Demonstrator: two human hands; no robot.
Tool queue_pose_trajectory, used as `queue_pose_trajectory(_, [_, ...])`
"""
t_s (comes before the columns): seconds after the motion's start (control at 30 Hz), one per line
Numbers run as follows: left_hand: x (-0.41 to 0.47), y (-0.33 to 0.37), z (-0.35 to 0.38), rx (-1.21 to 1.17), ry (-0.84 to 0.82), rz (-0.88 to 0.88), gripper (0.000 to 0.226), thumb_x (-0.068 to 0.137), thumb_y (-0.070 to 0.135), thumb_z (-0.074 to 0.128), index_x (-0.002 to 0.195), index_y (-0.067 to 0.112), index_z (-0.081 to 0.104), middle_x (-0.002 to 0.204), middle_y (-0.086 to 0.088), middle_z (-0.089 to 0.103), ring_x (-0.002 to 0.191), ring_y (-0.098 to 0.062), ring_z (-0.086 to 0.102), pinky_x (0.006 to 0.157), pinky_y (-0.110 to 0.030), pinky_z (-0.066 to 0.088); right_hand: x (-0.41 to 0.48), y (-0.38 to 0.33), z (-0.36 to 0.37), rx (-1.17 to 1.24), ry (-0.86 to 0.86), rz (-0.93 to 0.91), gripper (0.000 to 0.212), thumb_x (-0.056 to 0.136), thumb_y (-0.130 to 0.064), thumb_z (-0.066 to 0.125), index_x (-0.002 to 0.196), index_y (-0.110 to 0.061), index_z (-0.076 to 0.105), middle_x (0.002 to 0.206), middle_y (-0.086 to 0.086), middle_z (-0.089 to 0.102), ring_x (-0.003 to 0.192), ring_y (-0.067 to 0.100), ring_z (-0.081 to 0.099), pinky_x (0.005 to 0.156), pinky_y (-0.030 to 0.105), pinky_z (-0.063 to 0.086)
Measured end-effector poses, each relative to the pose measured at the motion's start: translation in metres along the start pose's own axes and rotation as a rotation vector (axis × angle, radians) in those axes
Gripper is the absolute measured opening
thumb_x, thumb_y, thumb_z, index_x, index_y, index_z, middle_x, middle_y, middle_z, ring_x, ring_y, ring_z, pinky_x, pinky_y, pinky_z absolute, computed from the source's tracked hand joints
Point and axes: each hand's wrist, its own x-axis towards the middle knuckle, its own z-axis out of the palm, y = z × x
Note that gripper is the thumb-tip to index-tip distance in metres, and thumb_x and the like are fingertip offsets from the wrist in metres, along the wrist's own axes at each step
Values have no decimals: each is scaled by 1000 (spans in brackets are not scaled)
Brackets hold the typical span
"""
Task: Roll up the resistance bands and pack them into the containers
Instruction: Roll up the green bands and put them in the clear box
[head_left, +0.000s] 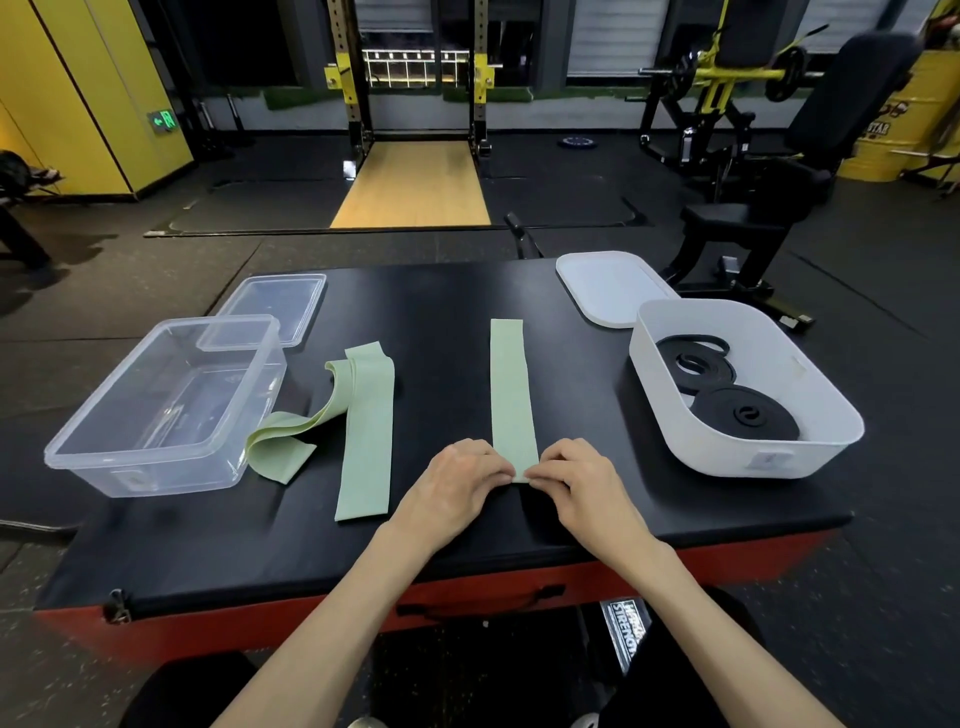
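Dark rubber gym flooring spread out on every side, with a squat rack (415, 78) far ahead of the hands and a black bench machine (769, 208) off beyond the right one. Closer in stood a black padded platform (447, 301), its near edge running under both forearms and its far edge well ahead of the fingertips. A clear container (156, 480) sat well out to the left of the left hand (457, 483), close to the platform's left edge, with a clear lid (272, 306) lying just behind it. A white bin (748, 460) sat near the right of the right hand (584, 486), hard by the platform's right edge, with a white lid (608, 288) flat beyond it. Inside the bin lay black bands (743, 415), rolled into coils. Between the two tubs the padded top was open, broken only by green strips. A green band (509, 389) lay flat and straight, running away from the hands toward the far edge. Both hands met at its near end, each with fingers curled and thumb and fingertips pinching that end against the pad; whether a first turn had been rolled could not be told. A second green band (366, 441) lay just left of the left hand, folded over at its far end, a loose tail curling to touch the clear container's wall; whether that tail was a separate band could not be told.
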Motion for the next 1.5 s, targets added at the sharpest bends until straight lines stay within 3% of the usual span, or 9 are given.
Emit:
queue_pose_trajectory(0.23, [-1,3,2,2,-12,-13,13,87,13,59,86,12,72,80,-2,65,74,-18,59,74,-18,39,-6,-5,-2,-38,4,-33,14,83,-10,60,86,-10,73,81,-2,59,79,15,53,69,16,40])
queue_pose_trajectory(0.4, [-7,7,1,-24,-27,-26,13,89,15,59,87,14,72,80,0,66,74,-15,60,72,-20,43,-11,-5,-7,-33,-51,-36,11,85,-8,63,88,-12,73,83,-3,59,80,17,55,67,23,44])
queue_pose_trajectory(0.67, [-3,8,-3,3,-21,-67,8,88,22,63,86,18,70,75,8,59,71,-9,49,74,-16,30,-4,-5,-8,15,-58,20,14,82,-5,69,86,-16,75,81,-6,62,79,14,55,70,24,45])
queue_pose_trajectory(0.93, [-1,7,-1,3,-45,-77,10,89,21,61,87,17,70,84,2,62,79,-11,50,79,-23,40,-1,-4,-12,-77,-139,-58,11,88,-7,59,84,-14,66,79,-2,57,78,16,48,69,25,40])
queue_pose_trajectory(1.23, [-1,10,-5,-17,-24,-66,3,87,18,64,84,20,65,76,11,54,68,1,42,71,-12,31,6,-5,-12,-68,-137,26,15,86,-6,62,83,-14,74,81,-2,61,79,18,51,70,22,37])
queue_pose_trajectory(1.37, [-3,14,-4,-41,-12,0,8,86,9,62,85,15,67,81,5,60,72,-4,49,72,-8,34,10,-5,-14,-69,-180,61,17,85,-7,62,83,-17,75,80,0,66,78,22,56,71,25,38])
queue_pose_trajectory(1.5, [-3,11,-7,-5,-38,43,6,86,16,63,87,15,69,80,4,63,72,-7,52,73,-10,33,16,-8,-19,-48,-228,112,17,87,-10,60,86,-19,75,83,-2,68,79,16,57,75,22,40])
